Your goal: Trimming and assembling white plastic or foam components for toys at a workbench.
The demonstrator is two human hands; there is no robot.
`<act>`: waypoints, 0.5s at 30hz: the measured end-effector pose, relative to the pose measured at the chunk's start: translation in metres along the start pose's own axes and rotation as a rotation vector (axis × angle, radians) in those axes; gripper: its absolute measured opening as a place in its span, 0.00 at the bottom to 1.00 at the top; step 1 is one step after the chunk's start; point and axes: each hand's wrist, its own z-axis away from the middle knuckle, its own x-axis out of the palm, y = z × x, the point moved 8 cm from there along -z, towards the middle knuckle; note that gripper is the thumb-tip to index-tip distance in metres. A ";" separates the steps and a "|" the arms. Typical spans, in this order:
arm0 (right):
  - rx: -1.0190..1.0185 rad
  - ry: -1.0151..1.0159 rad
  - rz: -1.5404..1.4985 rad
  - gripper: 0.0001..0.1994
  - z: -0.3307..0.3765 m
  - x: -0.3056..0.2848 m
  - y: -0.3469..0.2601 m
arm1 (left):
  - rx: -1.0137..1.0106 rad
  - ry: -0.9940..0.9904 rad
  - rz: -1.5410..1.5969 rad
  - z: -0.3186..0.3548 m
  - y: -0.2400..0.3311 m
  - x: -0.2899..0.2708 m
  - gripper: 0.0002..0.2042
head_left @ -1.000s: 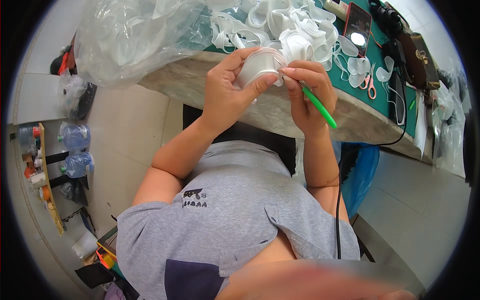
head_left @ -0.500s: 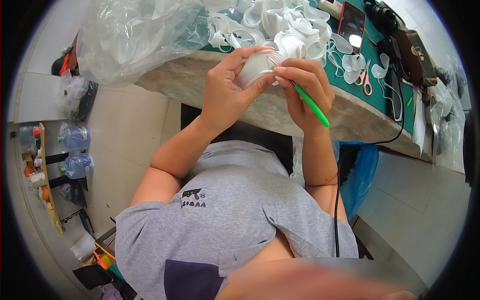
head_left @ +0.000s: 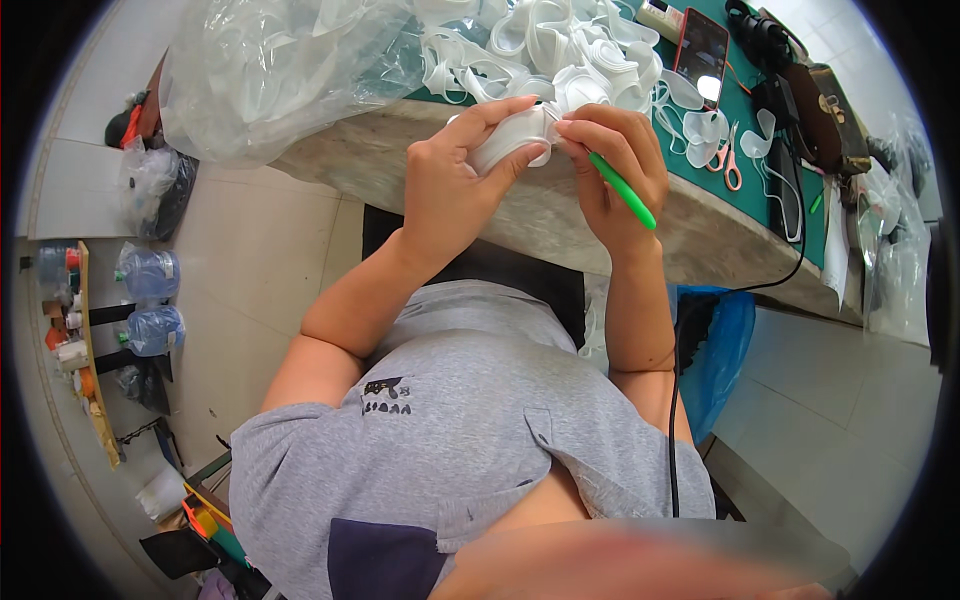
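Note:
My left hand point(head_left: 440, 185) is closed on a smooth, curved white piece point(head_left: 508, 138), with the thumb below it and the fingers over its far side. It is held just off the table's front edge. My right hand point(head_left: 628, 170) grips a slim tool with a bright green handle point(head_left: 622, 190), which slants down toward me out of the palm. The right fingertips pinch at the right end of the white piece. There the tool's tip is hidden, so I cannot tell whether it touches the piece.
White coiled strips and loops point(head_left: 590, 65) heap up beyond my hands on the green table mat point(head_left: 745, 95). A clear plastic bag point(head_left: 285, 90) bulges over the table edge at left. Scissors point(head_left: 728, 165), a phone point(head_left: 702, 55) and a black cable point(head_left: 795, 260) are at right.
The white piece has turned in my left hand, showing its side more than its face. My right fingers have shifted slightly up, and the tool's thin metal tip no longer shows.

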 end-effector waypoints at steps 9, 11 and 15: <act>0.079 0.062 -0.204 0.07 -0.001 -0.003 0.004 | -0.139 -0.035 0.271 -0.003 -0.010 -0.001 0.18; 0.078 0.047 -0.160 0.07 -0.002 -0.002 0.006 | -0.130 -0.037 0.263 -0.003 -0.007 0.000 0.18; 0.054 0.043 -0.125 0.07 -0.002 -0.003 0.004 | -0.096 -0.047 0.253 -0.004 -0.004 0.001 0.17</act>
